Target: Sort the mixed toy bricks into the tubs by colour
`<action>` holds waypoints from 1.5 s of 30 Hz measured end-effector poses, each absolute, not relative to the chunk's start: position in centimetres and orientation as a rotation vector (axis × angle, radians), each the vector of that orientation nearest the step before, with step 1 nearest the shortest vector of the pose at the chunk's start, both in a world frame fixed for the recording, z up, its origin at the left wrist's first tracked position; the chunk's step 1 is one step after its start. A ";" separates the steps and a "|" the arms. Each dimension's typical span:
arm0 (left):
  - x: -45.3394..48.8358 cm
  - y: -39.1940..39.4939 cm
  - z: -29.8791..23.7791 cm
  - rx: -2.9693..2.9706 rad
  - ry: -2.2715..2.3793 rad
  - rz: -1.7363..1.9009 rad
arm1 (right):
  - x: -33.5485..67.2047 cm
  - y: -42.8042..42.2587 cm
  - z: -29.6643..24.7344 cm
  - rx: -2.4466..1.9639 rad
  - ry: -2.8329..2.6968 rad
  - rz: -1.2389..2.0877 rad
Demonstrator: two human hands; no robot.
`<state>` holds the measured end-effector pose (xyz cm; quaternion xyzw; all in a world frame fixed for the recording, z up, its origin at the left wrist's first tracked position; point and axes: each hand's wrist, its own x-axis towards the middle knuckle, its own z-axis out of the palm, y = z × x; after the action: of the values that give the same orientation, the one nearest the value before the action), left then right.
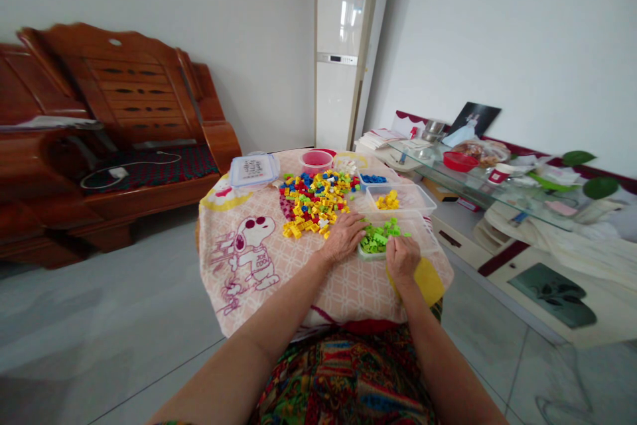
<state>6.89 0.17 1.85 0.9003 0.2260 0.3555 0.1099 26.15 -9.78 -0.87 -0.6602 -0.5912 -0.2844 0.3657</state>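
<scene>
A clear plastic box of green building bricks sits in front of me on the table. My left hand rests at the box's left rim, fingers stretched out towards the green bricks. At its right side my right hand is closed; its fingertips are hidden, and a bit of green shows just beyond them. Left of the box spreads a loose pile of mixed bricks, mostly yellow, with red, blue, white and green ones. Behind it are a box with yellow bricks and one with blue bricks.
A patterned cloth covers the small table. A lidded box and a pink round tub stand at its far side, near some white bricks. A glass-topped cabinet is to the right, a wooden sofa to the left.
</scene>
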 end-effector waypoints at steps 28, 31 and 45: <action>3.8 2.9 2.5 2.208 1.839 0.878 | 26.2 -9.9 -0.9 -1.696 -1.524 -0.762; 4.0 2.9 2.5 2.213 1.839 0.846 | 26.1 -9.9 -0.8 -1.687 -1.522 -0.769; 4.2 3.6 2.1 2.230 1.809 0.836 | 26.4 -9.9 -1.0 -1.672 -1.533 -0.777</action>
<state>4.15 3.62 2.05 0.7435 0.6031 0.2789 0.0754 26.37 -9.85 -1.03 -0.6496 -0.5956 -0.3018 0.3636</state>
